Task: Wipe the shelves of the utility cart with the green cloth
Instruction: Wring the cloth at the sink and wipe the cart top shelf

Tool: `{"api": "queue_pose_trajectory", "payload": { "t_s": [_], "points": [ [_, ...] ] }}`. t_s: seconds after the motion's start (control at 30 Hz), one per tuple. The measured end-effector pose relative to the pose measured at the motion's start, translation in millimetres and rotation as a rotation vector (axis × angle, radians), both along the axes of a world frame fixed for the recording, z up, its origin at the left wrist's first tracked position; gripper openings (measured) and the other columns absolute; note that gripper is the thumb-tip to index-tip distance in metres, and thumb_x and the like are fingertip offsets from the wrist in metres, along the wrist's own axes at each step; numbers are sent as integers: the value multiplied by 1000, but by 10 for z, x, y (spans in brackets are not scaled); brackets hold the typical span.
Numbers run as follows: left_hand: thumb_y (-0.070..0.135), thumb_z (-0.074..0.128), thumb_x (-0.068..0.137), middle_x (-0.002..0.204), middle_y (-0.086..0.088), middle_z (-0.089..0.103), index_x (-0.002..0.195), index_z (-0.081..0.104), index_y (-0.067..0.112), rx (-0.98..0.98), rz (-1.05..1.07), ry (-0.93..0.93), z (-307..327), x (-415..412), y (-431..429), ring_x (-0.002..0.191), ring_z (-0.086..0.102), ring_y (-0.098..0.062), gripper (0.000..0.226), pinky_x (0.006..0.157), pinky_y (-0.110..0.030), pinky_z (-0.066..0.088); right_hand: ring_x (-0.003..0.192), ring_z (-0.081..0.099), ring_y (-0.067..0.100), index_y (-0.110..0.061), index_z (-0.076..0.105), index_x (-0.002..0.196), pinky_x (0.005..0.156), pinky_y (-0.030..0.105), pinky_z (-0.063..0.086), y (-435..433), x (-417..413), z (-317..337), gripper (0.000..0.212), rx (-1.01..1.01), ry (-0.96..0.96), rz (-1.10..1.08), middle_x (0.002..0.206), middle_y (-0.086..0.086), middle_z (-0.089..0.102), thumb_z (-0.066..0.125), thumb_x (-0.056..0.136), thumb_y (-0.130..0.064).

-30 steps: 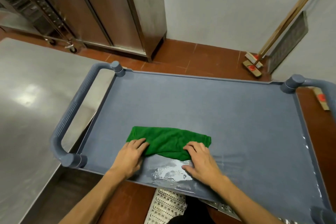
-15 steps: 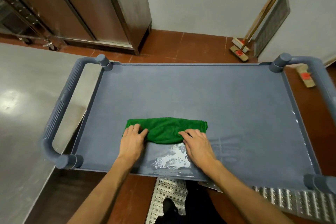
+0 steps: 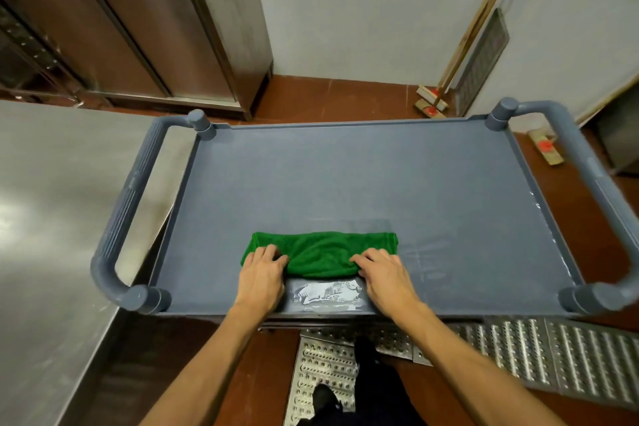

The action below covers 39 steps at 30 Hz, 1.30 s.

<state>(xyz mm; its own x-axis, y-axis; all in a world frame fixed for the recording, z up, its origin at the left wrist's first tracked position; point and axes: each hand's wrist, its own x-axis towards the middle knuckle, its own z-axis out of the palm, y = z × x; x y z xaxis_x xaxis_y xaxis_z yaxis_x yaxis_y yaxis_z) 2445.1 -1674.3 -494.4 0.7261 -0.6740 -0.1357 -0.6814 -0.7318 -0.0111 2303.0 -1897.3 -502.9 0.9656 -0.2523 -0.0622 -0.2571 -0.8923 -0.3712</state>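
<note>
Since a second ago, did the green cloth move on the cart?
Yes, a little: the green cloth slid toward the near edge of the cart, covering more of the shiny wet patch.

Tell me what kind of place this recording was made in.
Probably a commercial kitchen or its back area: a stainless steel cabinet stands by the wall, a steel worktop lies left of the grey utility cart, and perforated metal floor grates run over red tiles.
</note>
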Motion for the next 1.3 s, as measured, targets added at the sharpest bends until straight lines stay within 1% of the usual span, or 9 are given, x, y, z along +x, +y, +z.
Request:
{"api": "queue_pose_trajectory", "payload": {
  "t_s": [0.17, 0.33, 0.47, 0.53, 0.63, 0.83, 0.97, 1.1, 1.3],
  "points": [
    [7, 77, 53, 82, -3, 64, 83, 76, 19, 27, -20, 17, 29, -120, 104, 72, 60, -30, 33, 63, -40, 53, 97, 58, 26, -25, 67, 119, 80, 35, 41, 117, -166, 20, 34, 5, 12, -31, 106, -1, 65, 61, 88, -13],
    [9, 72, 58, 82, -1, 65, 86, 76, 20, 55, -41, 64, 27, -247, 212, 76, 62, -29, 30, 67, -41, 53, 102, 59, 26, -28, 65, 120, 83, 34, 41, 222, -285, 70, 37, -13, 61, -42, 109, -2, 65, 59, 87, -13],
    [13, 73, 57, 79, 0, 65, 83, 75, 22, 97, -71, 62, 52, -336, 307, 73, 61, -27, 27, 62, -40, 53, 106, 57, 27, -29, 63, 122, 85, 34, 39, 328, -373, 112, 41, -46, 111, -49, 113, -2, 63, 54, 87, -9],
    [13, 65, 70, 91, -3, 66, 95, 74, 19, 120, -89, 102, 126, -382, 315, 84, 61, -30, 28, 72, -42, 53, 109, 53, 27, -30, 61, 125, 88, 35, 37, 372, -400, 139, 44, -72, 162, -46, 117, -1, 61, 51, 87, -9],
    [13, 47, 89, 118, -8, 58, 121, 63, 18, 170, -120, 96, 170, -433, 307, 111, 52, -33, 35, 92, -41, 41, 114, 49, 28, -29, 58, 129, 93, 36, 36, 420, -406, 191, 48, -116, 223, -44, 121, 1, 57, 50, 87, -9],
    [16, 44, 95, 129, -11, 53, 132, 58, 19, 277, -153, 111, 212, -405, 254, 121, 47, -33, 39, 99, -43, 39, 120, 47, 31, -30, 58, 130, 97, 39, 36, 394, -272, 302, 42, -173, 389, 0, 126, 7, 56, 48, 93, -13],
    [15, 47, 92, 128, -11, 53, 128, 57, 17, 209, -116, 155, 211, -374, 280, 122, 47, -33, 38, 98, -42, 41, 120, 48, 32, -28, 59, 129, 98, 40, 38, 332, -213, 361, 41, -112, 401, -15, 127, 9, 57, 47, 93, -12],
    [21, 49, 95, 123, -14, 59, 120, 60, 13, 27, -2, 270, 291, -191, 205, 119, 55, -35, 28, 93, -41, 47, 121, 47, 33, -23, 55, 131, 100, 37, 39, 190, -197, 404, 39, 43, 352, -89, 130, 12, 55, 44, 95, -13],
    [22, 49, 100, 116, -15, 61, 115, 57, 10, -132, 3, 251, 474, 4, -200, 112, 59, -36, 21, 86, -41, 45, 121, 50, 36, -10, 57, 123, 96, 38, 41, -76, -140, 534, 33, 185, 272, -218, 129, 18, 57, 38, 98, -17]
  ]
}}
